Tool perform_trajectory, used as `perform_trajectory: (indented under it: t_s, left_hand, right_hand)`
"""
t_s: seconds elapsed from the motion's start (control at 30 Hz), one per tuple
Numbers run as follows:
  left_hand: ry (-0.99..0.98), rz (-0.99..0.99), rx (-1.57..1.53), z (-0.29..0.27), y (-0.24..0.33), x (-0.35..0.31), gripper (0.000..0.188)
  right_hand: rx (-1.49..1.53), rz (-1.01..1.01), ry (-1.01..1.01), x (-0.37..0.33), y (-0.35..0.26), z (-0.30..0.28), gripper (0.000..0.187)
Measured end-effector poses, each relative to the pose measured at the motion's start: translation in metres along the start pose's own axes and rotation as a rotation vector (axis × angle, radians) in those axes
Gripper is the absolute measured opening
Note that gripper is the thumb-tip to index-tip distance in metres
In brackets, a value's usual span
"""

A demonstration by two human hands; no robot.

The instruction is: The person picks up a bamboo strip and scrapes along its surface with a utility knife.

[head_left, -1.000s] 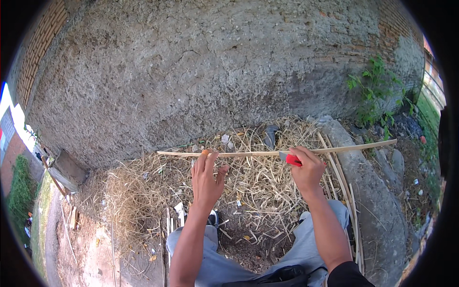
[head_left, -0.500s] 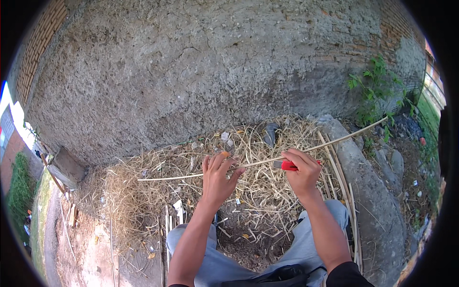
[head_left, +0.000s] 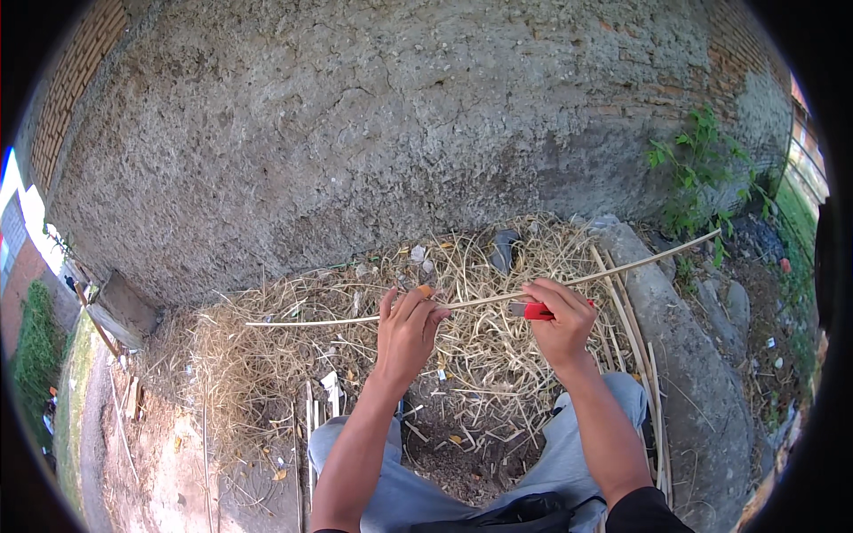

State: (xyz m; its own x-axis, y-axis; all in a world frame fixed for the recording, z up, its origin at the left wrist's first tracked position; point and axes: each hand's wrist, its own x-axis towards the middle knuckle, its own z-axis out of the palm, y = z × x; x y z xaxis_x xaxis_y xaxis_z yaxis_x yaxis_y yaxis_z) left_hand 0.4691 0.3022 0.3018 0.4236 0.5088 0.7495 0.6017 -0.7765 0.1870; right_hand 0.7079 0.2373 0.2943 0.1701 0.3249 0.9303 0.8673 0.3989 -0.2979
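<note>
A long, thin, pale strip that looks like split bamboo or cane [head_left: 640, 263] runs across in front of me, bowed slightly upward at its right end. My left hand [head_left: 408, 322] pinches it left of its middle; something orange is wrapped on one finger. My right hand [head_left: 563, 322] is closed round a red utility knife [head_left: 538, 310], its blade end pointing left just below the strip. The fingertips of that hand also touch the strip. What the right palm covers is hidden.
Curly pale shavings [head_left: 498, 355] cover the ground between my knees and the rough wall [head_left: 400, 142]. More long strips [head_left: 635, 338] lie by my right leg, beside a concrete kerb [head_left: 675, 355]. A dark stone [head_left: 504, 250] rests among the shavings; a green plant [head_left: 702, 160] grows at right.
The strip's left end has risen a little and shifted slightly left, while its right end has dipped. My left hand has tilted slightly; my right hand has barely moved.
</note>
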Motion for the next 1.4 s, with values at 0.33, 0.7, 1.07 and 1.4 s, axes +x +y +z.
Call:
perform_trajectory:
  t_s: [0.33, 0.7, 1.07, 1.4]
  left_hand:
    - [-0.079, -0.123, -0.105, -0.010, 0.007, 0.003, 0.017]
    - [-0.149, -0.324, -0.380, -0.013, -0.001, 0.000, 0.016]
    - [-0.053, -0.367, -0.252, -0.018, -0.001, 0.000, 0.022]
    - [0.103, -0.225, -0.101, -0.015, -0.009, -0.005, 0.026]
  right_hand:
    - [0.068, -0.016, 0.014, 0.001, 0.000, 0.000, 0.023]
    - [0.145, 0.027, -0.028, -0.004, 0.003, 0.007, 0.031]
    - [0.212, 0.043, -0.004, -0.002, -0.004, 0.008, 0.022]
    - [0.438, 0.531, 0.210, -0.022, 0.002, 0.020, 0.019]
